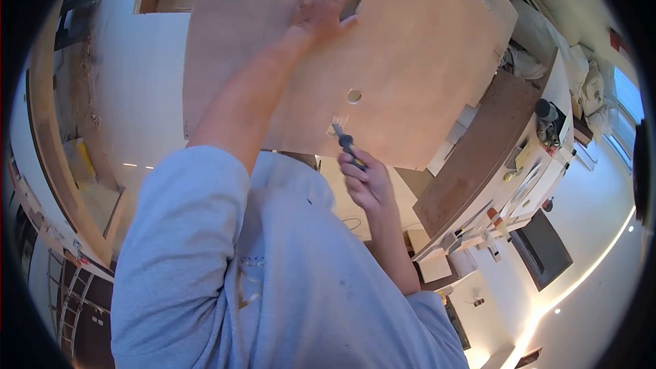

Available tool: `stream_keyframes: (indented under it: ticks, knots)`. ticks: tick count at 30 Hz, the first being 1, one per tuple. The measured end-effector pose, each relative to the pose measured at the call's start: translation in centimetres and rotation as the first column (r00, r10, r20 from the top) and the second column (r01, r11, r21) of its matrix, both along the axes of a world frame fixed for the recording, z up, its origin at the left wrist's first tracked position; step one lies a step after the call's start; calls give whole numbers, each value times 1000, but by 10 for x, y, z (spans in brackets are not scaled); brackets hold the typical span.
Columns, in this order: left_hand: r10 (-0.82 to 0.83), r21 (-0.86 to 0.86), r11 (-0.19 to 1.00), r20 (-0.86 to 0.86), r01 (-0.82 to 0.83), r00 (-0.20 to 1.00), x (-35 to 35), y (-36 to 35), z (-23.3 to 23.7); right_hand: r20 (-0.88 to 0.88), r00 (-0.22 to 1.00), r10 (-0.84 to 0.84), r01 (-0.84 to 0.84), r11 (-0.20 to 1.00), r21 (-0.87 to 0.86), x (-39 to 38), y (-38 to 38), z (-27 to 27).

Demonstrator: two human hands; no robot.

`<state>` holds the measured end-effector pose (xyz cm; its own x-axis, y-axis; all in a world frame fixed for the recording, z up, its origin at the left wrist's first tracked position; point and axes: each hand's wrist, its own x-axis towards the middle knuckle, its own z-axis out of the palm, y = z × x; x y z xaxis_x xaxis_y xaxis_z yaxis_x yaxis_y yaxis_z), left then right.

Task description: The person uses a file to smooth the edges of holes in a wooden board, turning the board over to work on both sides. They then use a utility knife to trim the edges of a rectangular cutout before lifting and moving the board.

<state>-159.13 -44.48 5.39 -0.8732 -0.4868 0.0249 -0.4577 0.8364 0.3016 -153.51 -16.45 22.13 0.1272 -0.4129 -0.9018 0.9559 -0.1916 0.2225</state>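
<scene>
A large light-brown board (417, 55) lies in front of me. It has a rectangular cutout (352, 5) near the top and a round hole (354, 96) lower down. My left hand (322, 11) rests flat on the board with its fingers spread, beside the rectangular cutout. In my right hand (367, 179) is a knife-like hand tool (349, 145) with a dark and yellow handle. Its grey tip meets the board at a pale, roughly round cut spot (333, 128) near the lower edge. The tip's exact shape is too small to make out.
A brown, worn plank surface (471, 157) runs along the right, with a cluttered shelf of tools (519, 184) past it. A dark screen-like panel (541, 249) is at the lower right. Wooden framing (41, 130) and a ladder (72, 301) stand at the left.
</scene>
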Motion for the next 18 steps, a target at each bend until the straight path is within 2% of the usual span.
stream_keyframes:
  ticks: [2,4,5,8,11,13,15,16,17,18]
  knots:
    - [9,101,995,-109,2,994,6,4,-11,-97,978,183,-173,979,109,5,-31,-20]
    - [1,110,994,-167,18,986,10,0,-18,-154,912,380,-343,913,223,13,-43,-18]
    - [-6,120,992,-197,30,980,7,2,-21,-165,907,388,-350,911,218,15,-35,-1]
    - [-24,345,938,-19,29,1000,9,-6,17,-151,904,401,-371,909,192,7,-11,47]
    - [6,127,992,-139,11,990,9,3,-10,-143,933,330,-304,937,174,9,-14,13]
    - [-2,113,993,-134,18,991,7,2,-8,-237,830,505,-464,861,208,27,-19,-28]
    - [6,118,993,-117,8,993,7,-3,-7,-348,635,690,-650,720,241,34,-7,-56]
    - [12,134,991,-103,2,995,6,-4,-7,-338,512,790,-761,599,249,20,10,-50]
    - [15,160,987,-81,-2,997,9,2,-8,-464,26,885,-853,262,452,10,29,-35]
    - [17,157,988,-97,-1,995,10,5,-13,-458,-469,755,-740,-53,670,-1,41,-19]
